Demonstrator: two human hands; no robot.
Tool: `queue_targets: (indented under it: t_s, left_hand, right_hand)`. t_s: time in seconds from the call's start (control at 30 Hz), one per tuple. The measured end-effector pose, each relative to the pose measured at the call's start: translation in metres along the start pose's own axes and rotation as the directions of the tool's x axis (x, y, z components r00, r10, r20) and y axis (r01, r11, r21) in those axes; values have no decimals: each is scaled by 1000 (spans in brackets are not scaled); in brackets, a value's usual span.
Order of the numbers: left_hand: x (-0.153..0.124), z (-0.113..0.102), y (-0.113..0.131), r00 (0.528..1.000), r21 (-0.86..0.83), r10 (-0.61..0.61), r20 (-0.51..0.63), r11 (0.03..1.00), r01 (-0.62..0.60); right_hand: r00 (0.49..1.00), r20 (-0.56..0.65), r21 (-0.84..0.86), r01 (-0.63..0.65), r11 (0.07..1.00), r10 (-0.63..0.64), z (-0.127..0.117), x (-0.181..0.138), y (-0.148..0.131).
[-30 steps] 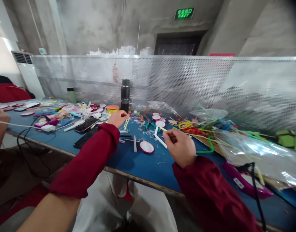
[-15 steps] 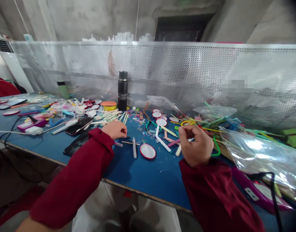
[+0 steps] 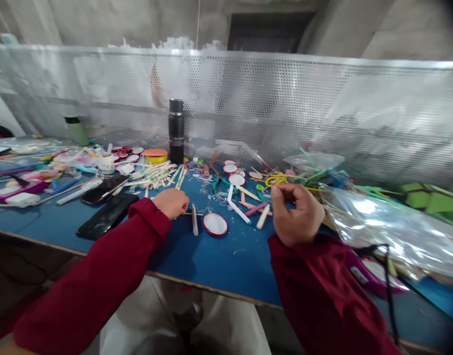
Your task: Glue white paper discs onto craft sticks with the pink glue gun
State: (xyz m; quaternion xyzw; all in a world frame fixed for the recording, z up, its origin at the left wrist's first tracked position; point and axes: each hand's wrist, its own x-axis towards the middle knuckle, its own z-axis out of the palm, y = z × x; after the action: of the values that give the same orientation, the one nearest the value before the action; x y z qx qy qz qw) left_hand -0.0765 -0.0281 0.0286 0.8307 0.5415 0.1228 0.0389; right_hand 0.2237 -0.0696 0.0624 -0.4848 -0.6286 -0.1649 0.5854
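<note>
My left hand (image 3: pixel 170 203) rests low over the blue table with its fingers curled closed. Anything inside them is hidden. By its fingertips lies a thin stick (image 3: pixel 199 214), crossed by a pale pen-like tube with a pointed tip (image 3: pixel 195 222). A round white disc with a red rim (image 3: pixel 215 224) lies between my hands. My right hand (image 3: pixel 299 214) is raised over the table, thumb and fingers brought together in a pinch; whatever they hold is too small to make out. Left of it lie a bent white strip (image 3: pixel 238 207) and a cream stick (image 3: pixel 263 217).
A black bottle (image 3: pixel 176 132) stands at the back before a perforated metal screen (image 3: pixel 285 103). Two dark phone-like slabs (image 3: pixel 107 216) lie at left, near patterned paper sticks (image 3: pixel 156 175). Clear plastic bags (image 3: pixel 382 222) and a purple device with a cable (image 3: pixel 374 276) are at right.
The camera view has shifted, so the table's things appear farther left and higher. My left hand has come slightly nearer the disc and covers a purple piece. My right hand stays pinched.
</note>
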Motion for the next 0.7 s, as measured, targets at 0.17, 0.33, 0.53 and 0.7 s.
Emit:
queue_targets:
  t_s: [0.17, 0.33, 0.53, 0.7]
  left_hand:
    - [-13, -21, 10, 981, 180, -124, -148, 972, 150]
    - [-22, -35, 14, 970, 246, -196, -141, 943, 226]
    - [-20, -20, 9, 992, 276, -112, -54, 953, 122]
    - [-19, -14, 11, 993, 308, -111, 35, 947, 95]
  right_hand:
    - [998, -42, -93, 36, 995, -40, -41, 1, 0]
    - [980, -198, -173, -34, 984, -1, -95, -9, 4]
    - [999, -39, -325, -20, 946, 7, -122, -29, 12]
    - [968, 233, -366, 180, 913, -98, -111, -34, 21]
